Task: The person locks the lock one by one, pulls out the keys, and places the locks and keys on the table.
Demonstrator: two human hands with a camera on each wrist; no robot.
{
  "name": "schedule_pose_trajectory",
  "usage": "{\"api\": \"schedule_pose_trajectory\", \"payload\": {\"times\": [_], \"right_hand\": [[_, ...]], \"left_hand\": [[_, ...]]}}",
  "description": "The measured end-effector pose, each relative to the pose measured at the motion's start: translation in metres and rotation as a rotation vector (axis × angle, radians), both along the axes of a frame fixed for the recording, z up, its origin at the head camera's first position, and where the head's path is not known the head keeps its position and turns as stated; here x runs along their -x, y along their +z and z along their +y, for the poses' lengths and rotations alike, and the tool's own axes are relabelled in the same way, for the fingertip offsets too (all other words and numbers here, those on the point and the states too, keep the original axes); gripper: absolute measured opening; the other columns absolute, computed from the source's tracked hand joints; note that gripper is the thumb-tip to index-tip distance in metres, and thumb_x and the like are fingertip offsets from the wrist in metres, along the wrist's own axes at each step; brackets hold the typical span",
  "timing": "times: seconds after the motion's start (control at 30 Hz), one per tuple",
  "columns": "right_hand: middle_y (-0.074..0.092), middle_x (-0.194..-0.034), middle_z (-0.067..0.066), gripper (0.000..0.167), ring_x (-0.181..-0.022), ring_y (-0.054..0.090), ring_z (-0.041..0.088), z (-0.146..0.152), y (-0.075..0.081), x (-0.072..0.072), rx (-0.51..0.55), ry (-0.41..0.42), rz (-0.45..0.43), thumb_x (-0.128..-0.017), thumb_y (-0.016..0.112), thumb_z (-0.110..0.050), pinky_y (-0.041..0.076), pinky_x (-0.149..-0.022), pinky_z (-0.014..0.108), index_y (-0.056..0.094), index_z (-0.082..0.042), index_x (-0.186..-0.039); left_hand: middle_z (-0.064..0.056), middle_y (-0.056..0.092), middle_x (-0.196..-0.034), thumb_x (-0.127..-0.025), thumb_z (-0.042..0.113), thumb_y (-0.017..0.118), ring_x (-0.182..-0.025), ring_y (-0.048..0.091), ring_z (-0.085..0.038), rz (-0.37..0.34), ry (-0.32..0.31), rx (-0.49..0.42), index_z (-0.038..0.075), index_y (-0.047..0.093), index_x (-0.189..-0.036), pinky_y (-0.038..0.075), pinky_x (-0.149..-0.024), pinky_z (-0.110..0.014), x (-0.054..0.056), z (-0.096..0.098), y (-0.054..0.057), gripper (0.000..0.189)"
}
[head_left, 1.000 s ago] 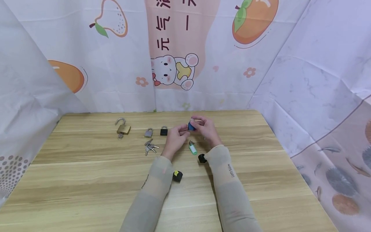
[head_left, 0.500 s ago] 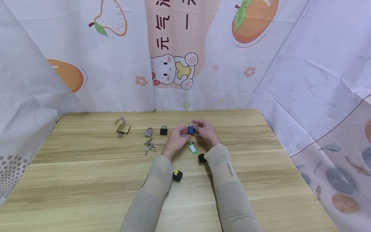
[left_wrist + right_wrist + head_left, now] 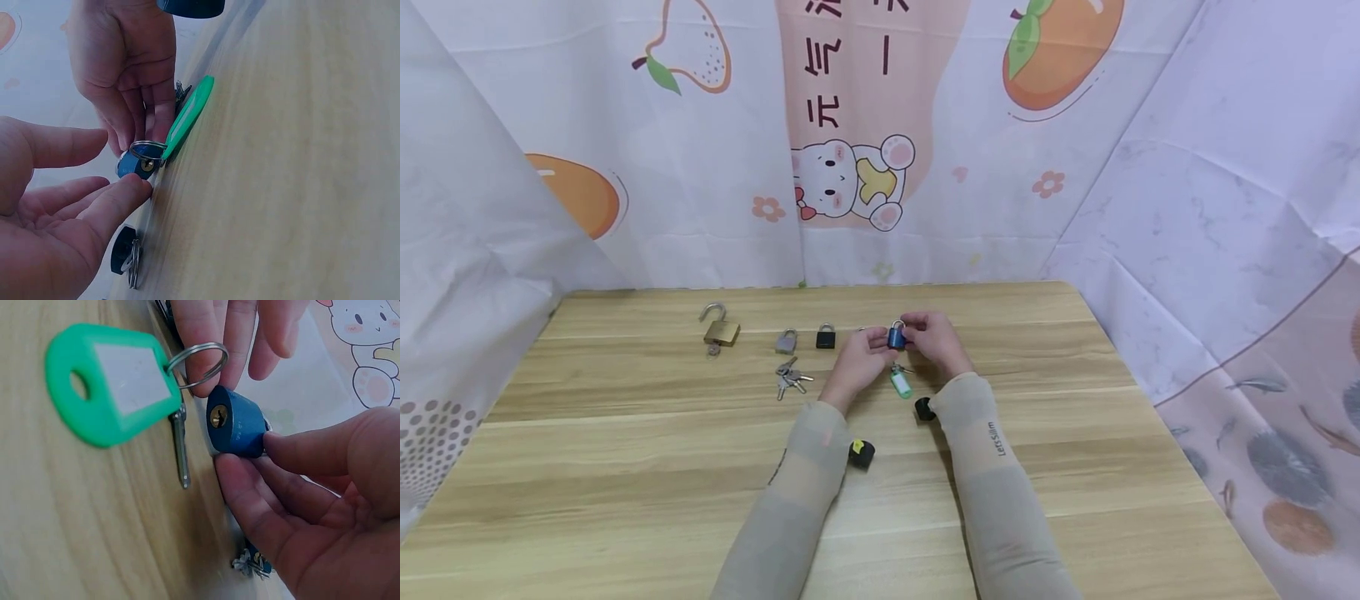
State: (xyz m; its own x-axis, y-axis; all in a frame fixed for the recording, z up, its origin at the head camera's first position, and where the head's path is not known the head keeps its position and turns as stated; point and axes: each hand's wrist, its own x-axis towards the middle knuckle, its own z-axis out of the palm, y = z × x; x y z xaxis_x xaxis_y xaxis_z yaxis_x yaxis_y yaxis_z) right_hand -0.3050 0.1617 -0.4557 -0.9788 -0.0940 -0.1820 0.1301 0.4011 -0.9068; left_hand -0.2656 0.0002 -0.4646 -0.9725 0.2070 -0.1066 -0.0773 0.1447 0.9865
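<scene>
A small blue padlock (image 3: 896,337) stands upright with its shackle on top, over the back part of the table. My right hand (image 3: 936,340) pinches it, the thumb (image 3: 297,452) on one side and curled fingers on the other. From the left, the fairly straight fingertips of my left hand (image 3: 856,360) touch the padlock, while its thumb (image 3: 72,147) stays apart. The padlock's brass keyhole (image 3: 219,416) faces the wearer. Just in front lies a green key tag (image 3: 900,384) with a ring and a key (image 3: 180,447).
Left of the hands stand a black padlock (image 3: 825,339), a grey padlock (image 3: 786,342) and a brass padlock (image 3: 722,334) with its shackle swung out. Loose keys (image 3: 791,379) lie before them. Two black objects (image 3: 861,455) sit near the forearms. A printed curtain (image 3: 700,242) hangs behind the table.
A second ago the right thumb lay across the blue padlock, near its shackle. The padlock is now lower and more fully visible, with the thumb at its side. The left hand has barely moved.
</scene>
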Motion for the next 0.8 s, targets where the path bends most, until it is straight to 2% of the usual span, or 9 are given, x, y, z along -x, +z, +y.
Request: {"api": "schedule_pose_trajectory", "payload": {"times": [0.23, 0.43, 0.6, 0.8], "right_hand": [[0.061, -0.133, 0.025, 0.035, -0.114, 0.065, 0.031, -0.0006, 0.0029, -0.0051, -0.014, 0.017, -0.006, -0.103, 0.054, 0.001, 0.056, -0.093, 0.036, 0.056, 0.008, -0.138], [0.063, -0.131, 0.024, 0.036, -0.11, 0.067, 0.027, -0.0004, 0.0036, -0.0055, -0.052, 0.037, 0.009, -0.103, 0.055, 0.001, 0.057, -0.09, 0.033, 0.056, 0.008, -0.138], [0.063, -0.132, 0.023, 0.038, -0.116, 0.065, 0.031, -0.0015, 0.0036, -0.0052, -0.071, 0.053, 0.006, -0.102, 0.056, 0.001, 0.055, -0.095, 0.036, 0.056, 0.005, -0.14], [0.063, -0.134, 0.02, 0.039, -0.119, 0.063, 0.028, -0.001, 0.0005, -0.0023, -0.129, 0.072, 0.035, -0.102, 0.059, -0.002, 0.053, -0.098, 0.036, 0.057, 0.003, -0.14]], "left_hand": [[-0.026, 0.06, -0.133, -0.094, -0.001, 0.067, -0.122, 0.062, -0.032, 0.011, -0.008, 0.003, -0.012, 0.048, -0.141, 0.051, -0.101, -0.033, -0.0015, 0.0015, -0.0002, 0.051], [-0.025, 0.06, -0.134, -0.094, -0.001, 0.066, -0.123, 0.061, -0.031, -0.004, -0.004, 0.009, -0.01, 0.049, -0.142, 0.051, -0.101, -0.033, -0.0026, 0.0014, 0.0008, 0.051], [-0.023, 0.061, -0.134, -0.094, -0.001, 0.066, -0.123, 0.061, -0.031, -0.004, -0.002, 0.015, -0.009, 0.051, -0.141, 0.05, -0.103, -0.034, -0.0026, 0.0003, 0.0013, 0.05], [-0.022, 0.061, -0.134, -0.094, 0.0, 0.067, -0.123, 0.061, -0.03, -0.007, -0.001, 0.032, -0.009, 0.052, -0.14, 0.05, -0.103, -0.035, -0.0025, 0.0, 0.0026, 0.05]]}}
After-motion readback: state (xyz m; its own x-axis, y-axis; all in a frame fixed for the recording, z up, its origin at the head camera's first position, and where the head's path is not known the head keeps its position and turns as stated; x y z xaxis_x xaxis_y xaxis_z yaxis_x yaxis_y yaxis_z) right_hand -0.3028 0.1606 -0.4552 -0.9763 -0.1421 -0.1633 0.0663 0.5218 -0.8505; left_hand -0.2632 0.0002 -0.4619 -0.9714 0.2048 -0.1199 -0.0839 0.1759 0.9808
